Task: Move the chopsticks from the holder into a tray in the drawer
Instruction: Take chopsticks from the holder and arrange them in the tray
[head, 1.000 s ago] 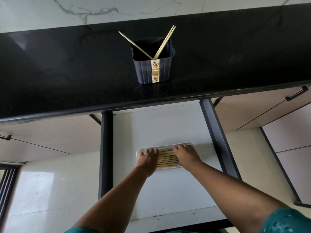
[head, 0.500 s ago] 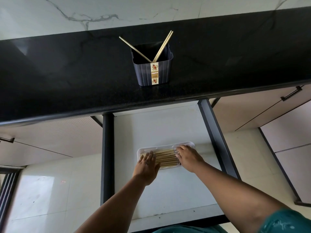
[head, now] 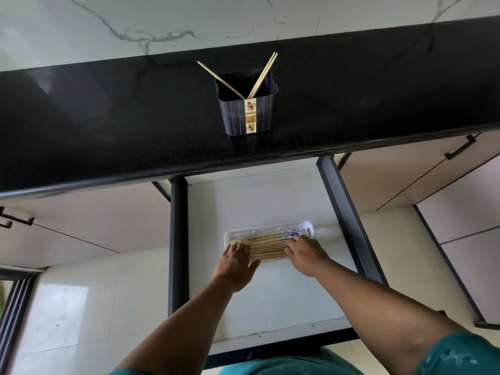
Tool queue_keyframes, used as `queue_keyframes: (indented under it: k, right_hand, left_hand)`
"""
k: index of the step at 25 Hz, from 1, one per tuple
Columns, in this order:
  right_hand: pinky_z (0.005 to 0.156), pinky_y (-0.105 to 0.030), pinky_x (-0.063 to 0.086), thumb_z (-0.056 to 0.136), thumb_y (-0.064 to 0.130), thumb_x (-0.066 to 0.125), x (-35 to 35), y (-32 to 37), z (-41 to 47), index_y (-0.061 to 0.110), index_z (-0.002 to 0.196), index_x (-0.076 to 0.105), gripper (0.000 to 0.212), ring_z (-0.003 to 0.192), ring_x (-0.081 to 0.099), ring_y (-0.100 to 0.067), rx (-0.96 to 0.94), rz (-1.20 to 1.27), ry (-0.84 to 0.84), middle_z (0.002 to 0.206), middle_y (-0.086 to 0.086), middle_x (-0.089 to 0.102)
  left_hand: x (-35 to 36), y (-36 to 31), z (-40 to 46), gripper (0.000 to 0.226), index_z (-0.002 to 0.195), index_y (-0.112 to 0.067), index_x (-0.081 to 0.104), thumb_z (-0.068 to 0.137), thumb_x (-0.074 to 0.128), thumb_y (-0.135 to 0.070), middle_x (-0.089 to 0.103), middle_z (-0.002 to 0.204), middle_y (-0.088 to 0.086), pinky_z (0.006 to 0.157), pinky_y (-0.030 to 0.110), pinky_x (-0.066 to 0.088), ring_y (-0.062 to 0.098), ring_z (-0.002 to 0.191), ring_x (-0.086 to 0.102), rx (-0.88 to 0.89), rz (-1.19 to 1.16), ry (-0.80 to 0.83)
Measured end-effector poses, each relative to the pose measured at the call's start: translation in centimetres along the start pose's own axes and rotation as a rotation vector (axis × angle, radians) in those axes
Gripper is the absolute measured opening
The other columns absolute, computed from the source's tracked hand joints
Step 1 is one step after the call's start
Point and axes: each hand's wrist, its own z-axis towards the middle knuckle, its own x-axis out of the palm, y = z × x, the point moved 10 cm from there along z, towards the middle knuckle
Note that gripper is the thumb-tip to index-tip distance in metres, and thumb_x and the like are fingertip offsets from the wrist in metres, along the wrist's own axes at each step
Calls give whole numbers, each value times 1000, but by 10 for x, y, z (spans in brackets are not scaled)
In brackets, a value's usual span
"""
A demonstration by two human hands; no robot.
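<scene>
Black countertop [head: 108,117], marble wall [head: 81,28]

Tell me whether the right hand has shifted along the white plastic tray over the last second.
Yes. The right hand slid toward the near right of the white plastic tray, baring the blue-patterned ends of the wooden chopsticks it covered before.

Both my arms reach forward and down, side by side, with bare forearms and a bit of teal sleeve near my right elbow. My left hand [head: 236,259] lies flat, palm down, with the fingers straight and close together and the thumb out to the right. My right hand [head: 305,251] is palm down too, its fingers spread a little and pointing up and to the left, and the two hands sit near each other without touching.
</scene>
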Motion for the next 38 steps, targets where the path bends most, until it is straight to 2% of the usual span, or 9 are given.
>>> queue_keyframes:
  k: [6, 10, 15, 18, 21, 24, 27, 32, 38]
  right_hand:
    - [100, -37, 38, 101, 30, 36, -45, 17, 1, 16, 117, 59, 32, 112, 54, -24, 4, 22, -149, 118, -3, 59]
    - [91, -38, 44, 100, 32, 39, -88, 31, 8, 14, 118, 58, 31, 113, 52, -26, 20, 80, -219, 119, -4, 58]
    - [86, -39, 48, 97, 29, 48, -207, 51, 36, 15, 112, 62, 24, 107, 55, -27, -30, 187, -470, 114, -5, 59]
    - [79, -39, 50, 92, 22, 55, -297, 41, 58, 10, 96, 66, 17, 96, 60, -29, -24, 373, -708, 101, -9, 63]
    - [77, -30, 50, 92, 31, 57, -352, 4, 99, 10, 101, 68, 25, 99, 64, -27, 173, 655, -785, 106, -9, 67]
    - [90, -34, 47, 92, 51, 53, -358, -24, 163, 9, 132, 55, 57, 122, 56, -31, 407, 882, -519, 136, -11, 57]
    - [82, -38, 41, 88, 64, 48, -349, -27, 207, 9, 143, 41, 78, 125, 51, -35, 463, 916, -254, 144, -12, 48]
    - [76, -34, 43, 93, 55, 48, -357, -29, 246, 9, 125, 55, 57, 108, 59, -29, 403, 815, -263, 124, -10, 60]
    - [68, -29, 42, 93, 38, 58, -360, -29, 262, 12, 113, 66, 33, 77, 55, -17, 370, 1083, -382, 94, -3, 62]
  left_hand:
    - [-39, -8, 7, 63, 149, -9, 28, 99, 35, -47, 31, 156, 10, 120, 35, 14, 24, 145, 24, 54, 15, -92]
    - [-84, -14, 18, 61, 147, -10, 33, 99, 35, -47, 37, 152, 8, 117, 35, 23, 24, 141, 31, 73, 48, -194]
    - [-212, -27, 44, 49, 123, -14, 54, 93, 40, -49, 59, 115, 6, 80, 39, 47, 27, 103, 56, 159, 126, -572]
    - [-302, 6, 77, 46, 120, -12, 54, 89, 49, -46, 56, 114, 9, 80, 40, 45, 30, 104, 52, -91, -94, -788]
    - [-342, 58, 125, 56, 133, -10, 44, 90, 50, -46, 48, 136, 11, 97, 46, 39, 32, 126, 42, -455, -455, -693]
    - [-349, 88, 178, 59, 136, -10, 43, 92, 45, -49, 45, 142, 10, 104, 46, 36, 31, 133, 36, -662, -632, -462]
    - [-349, 102, 217, 59, 133, -7, 45, 93, 44, -50, 50, 138, 13, 105, 46, 39, 32, 129, 42, -727, -695, -403]
    - [-327, 109, 249, 75, 142, -7, 38, 91, 36, -63, 45, 140, 16, 105, 46, 40, 35, 127, 44, -828, -770, -233]
    - [-343, 110, 273, 32, 115, -23, 65, 96, 46, -40, 65, 112, 4, 83, 35, 44, 27, 115, 51, -740, -736, -422]
